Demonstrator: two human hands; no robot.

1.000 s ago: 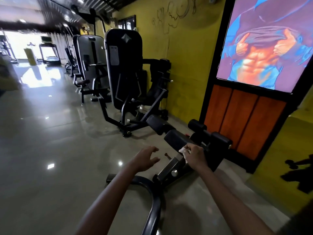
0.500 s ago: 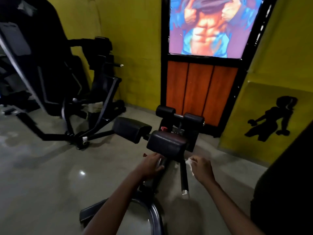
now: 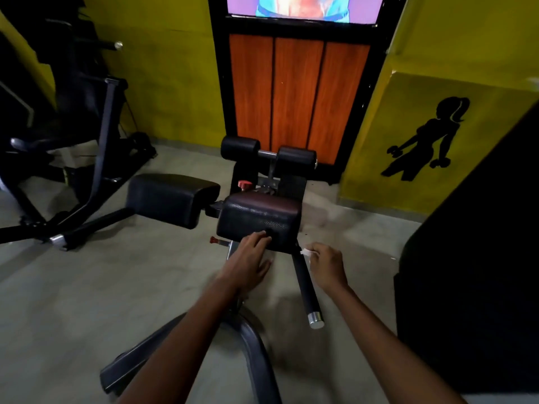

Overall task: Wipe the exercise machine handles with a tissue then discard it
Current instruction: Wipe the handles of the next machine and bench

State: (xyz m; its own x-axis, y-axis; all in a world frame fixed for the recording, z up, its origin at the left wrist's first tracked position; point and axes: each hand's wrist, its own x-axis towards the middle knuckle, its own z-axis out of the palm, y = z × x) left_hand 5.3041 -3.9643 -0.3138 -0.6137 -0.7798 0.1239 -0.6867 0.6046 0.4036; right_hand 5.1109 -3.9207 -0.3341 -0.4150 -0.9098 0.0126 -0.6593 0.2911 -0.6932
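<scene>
Grey gym floor [image 3: 87, 287] fills the lower frame, where at centre the left hand [image 3: 248, 260] rests loose-fingered on the front pad [image 3: 259, 220] while the right hand [image 3: 328, 265] pinches a white tissue [image 3: 305, 252] just beside the black handle [image 3: 304, 282].

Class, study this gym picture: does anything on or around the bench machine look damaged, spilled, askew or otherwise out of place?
Nothing stands out. The pads look whole, the handle is straight with its end cap on, and the floor shows no spill. The right hand holds a tissue beside the handle; the left hand touches the pad.
</scene>
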